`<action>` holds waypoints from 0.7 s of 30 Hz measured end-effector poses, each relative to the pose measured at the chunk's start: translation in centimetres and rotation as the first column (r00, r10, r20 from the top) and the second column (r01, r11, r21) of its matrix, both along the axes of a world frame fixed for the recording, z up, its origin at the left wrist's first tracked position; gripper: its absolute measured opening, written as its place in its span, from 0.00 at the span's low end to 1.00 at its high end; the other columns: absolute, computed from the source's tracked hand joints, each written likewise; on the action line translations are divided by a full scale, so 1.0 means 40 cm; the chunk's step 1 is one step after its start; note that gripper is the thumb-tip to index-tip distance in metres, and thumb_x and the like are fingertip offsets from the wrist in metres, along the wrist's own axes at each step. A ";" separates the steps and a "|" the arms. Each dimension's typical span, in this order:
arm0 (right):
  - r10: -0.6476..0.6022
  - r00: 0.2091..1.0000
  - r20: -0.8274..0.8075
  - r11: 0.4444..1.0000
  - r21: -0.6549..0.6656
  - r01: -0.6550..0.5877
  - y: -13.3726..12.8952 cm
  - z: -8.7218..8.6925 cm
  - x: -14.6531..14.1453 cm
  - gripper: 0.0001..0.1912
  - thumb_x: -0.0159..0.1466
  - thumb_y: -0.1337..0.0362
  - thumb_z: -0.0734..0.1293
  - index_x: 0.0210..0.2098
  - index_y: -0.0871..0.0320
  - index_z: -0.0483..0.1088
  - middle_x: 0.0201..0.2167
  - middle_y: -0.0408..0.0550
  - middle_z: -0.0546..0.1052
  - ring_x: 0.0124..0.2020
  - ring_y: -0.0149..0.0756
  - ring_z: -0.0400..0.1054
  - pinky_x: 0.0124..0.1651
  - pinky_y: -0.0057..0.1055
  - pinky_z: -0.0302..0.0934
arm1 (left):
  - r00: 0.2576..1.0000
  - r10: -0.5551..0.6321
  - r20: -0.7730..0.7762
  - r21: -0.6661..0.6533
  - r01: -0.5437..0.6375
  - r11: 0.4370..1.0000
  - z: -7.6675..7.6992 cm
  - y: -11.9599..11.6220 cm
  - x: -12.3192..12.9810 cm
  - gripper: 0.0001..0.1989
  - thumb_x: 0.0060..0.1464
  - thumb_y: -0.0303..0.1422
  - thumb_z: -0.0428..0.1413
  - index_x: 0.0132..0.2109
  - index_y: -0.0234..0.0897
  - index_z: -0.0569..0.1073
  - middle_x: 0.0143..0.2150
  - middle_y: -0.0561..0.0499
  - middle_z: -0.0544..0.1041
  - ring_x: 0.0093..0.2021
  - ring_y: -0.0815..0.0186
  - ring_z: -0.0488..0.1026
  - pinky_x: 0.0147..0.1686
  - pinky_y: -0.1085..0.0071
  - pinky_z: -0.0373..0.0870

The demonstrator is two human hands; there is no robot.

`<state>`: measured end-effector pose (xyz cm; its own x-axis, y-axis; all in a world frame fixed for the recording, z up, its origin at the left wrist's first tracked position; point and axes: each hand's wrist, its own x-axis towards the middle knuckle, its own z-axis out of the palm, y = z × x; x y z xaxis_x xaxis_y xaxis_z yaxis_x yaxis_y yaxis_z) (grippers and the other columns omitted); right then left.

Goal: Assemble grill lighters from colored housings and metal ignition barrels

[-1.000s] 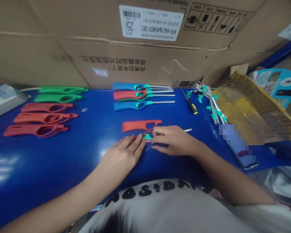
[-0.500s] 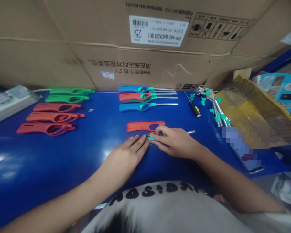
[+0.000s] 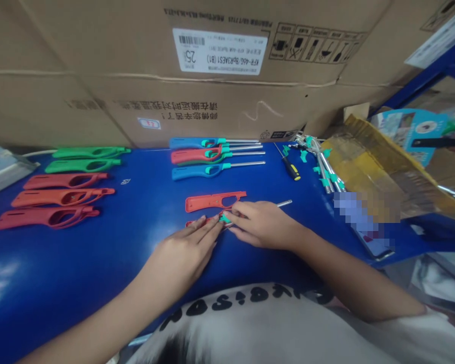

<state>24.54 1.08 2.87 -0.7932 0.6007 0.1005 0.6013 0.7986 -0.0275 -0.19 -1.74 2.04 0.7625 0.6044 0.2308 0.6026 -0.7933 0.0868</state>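
Pinching a teal piece with your right hand, you lay your open left hand on a red shell on the blue bench. A red half-shell lies just beyond; assembled lighters and a screwdriver sit farther off.

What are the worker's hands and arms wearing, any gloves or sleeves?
Both the left hand and the right hand are bare, no gloves, watch or bracelet showing. The forearms are uncovered; the only clothing in view is a white short-sleeved T-shirt with black lettering.
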 end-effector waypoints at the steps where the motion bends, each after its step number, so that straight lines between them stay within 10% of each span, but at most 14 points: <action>1: 0.004 1.000 -0.002 1.000 -0.012 -0.004 0.001 0.000 0.002 0.19 0.75 0.58 0.57 0.54 0.64 0.70 0.44 0.54 0.76 0.37 0.37 0.72 0.32 0.32 0.57 | 1.000 0.003 -0.003 0.015 -0.003 1.000 0.003 0.001 0.002 0.20 0.68 0.29 0.47 0.62 0.28 0.71 0.59 0.39 0.77 0.55 0.50 0.78 0.51 0.54 0.81; 21: -0.035 0.997 -0.062 0.999 0.000 0.036 -0.016 -0.001 -0.012 0.20 0.74 0.57 0.57 0.54 0.62 0.72 0.44 0.54 0.77 0.42 0.38 0.71 0.35 0.32 0.63 | 0.998 0.032 -0.053 0.086 -0.028 0.996 -0.011 -0.010 0.009 0.18 0.66 0.29 0.49 0.59 0.28 0.72 0.52 0.37 0.82 0.51 0.47 0.80 0.44 0.55 0.82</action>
